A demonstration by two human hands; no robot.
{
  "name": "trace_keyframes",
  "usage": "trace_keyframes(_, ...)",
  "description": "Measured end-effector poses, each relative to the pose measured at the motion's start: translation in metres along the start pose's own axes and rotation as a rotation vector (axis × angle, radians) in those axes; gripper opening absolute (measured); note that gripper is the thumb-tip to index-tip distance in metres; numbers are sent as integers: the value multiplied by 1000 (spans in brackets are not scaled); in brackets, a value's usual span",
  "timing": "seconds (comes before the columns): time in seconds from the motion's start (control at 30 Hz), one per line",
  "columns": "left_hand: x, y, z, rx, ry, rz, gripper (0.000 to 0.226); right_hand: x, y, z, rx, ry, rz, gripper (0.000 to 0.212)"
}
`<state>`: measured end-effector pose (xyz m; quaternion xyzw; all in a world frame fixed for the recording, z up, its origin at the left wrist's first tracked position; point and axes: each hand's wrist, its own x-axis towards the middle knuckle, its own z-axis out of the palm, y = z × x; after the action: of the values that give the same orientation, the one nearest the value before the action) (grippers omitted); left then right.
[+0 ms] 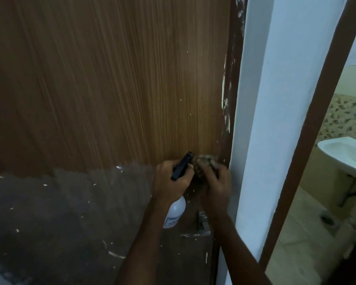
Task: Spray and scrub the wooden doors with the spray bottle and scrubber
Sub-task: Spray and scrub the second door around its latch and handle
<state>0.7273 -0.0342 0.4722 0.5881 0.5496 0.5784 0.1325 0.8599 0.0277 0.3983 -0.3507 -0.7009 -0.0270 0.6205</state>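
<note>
Scrubber (203,161) blurred under right hand (215,182) — bottle (174,212) label unreadable

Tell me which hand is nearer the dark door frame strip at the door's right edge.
Right. The right hand presses the scrubber almost against the frame strip; the left hand, gripping the spray bottle, sits farther left.

Head view, single: worn camera, facing forward and slightly down, very near the brown wood-grain door (111,89) filling centre to 9 o'clock. White wall pier (261,120) at 3 o'clock; white ceramic basin (345,155) beyond, farther off.
</note>
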Motion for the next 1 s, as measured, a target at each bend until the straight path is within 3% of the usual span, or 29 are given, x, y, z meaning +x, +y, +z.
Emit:
trace_keyframes(0.1,-18,-15,6,26,-18,-92,41,50,-13,-13,48,84,2,58)
trace_keyframes(0.27,-36,-32,21,166,8,-309,47,76,-16,-14,28,81,-17,59)
trace_keyframes(0.43,-43,-37,17,178,-15,-271,38,51,-9,-8,-23,114,-44,52)
trace_keyframes(0.53,-45,-35,12,151,60,-243,43,14,4,4,-71,118,-34,38)
trace_keyframes(0.67,-42,-29,8,154,86,-209,48,-74,16,12,-103,-145,147,81)
trace_keyframes(0.7,-41,-28,7,148,74,-209,48,-81,17,13,-102,-139,128,80)
trace_keyframes(0.83,-41,-29,-3,63,77,-179,47,-24,-3,12,1,36,103,44)
trace_keyframes(0.93,-43,-28,-6,42,80,-161,49,27,-15,11,31,154,146,47)
trace_keyframes(1.0,-44,-27,-8,44,91,-154,48,18,-15,16,13,168,125,46)
